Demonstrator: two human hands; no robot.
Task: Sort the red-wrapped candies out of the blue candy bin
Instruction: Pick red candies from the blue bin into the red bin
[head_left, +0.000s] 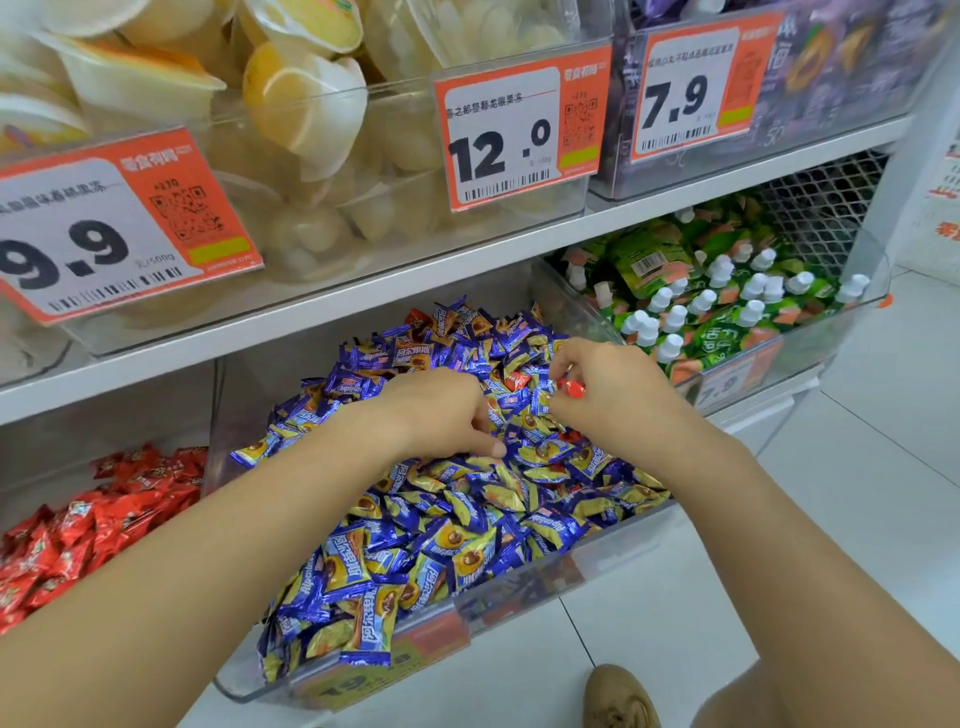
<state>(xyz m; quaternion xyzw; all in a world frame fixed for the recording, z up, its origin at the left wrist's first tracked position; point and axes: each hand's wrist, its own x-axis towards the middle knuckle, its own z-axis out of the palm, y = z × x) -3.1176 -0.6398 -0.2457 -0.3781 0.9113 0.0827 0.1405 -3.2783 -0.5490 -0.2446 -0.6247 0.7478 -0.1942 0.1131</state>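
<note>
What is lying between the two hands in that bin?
In the head view, blue candies fill the gap between the left hand and right hand, with one red candy among them.

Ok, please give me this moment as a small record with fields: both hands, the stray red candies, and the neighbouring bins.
right hand: pinches a red-wrapped candy just above the pile
left hand: fingers curled down into the blue candies, nothing red seen in it
blue candy bin: clear, heaped full
red candies left in the pile: one near the back, one in the middle
bin to the left: red candies
bin to the right: green pouches with white caps
</note>
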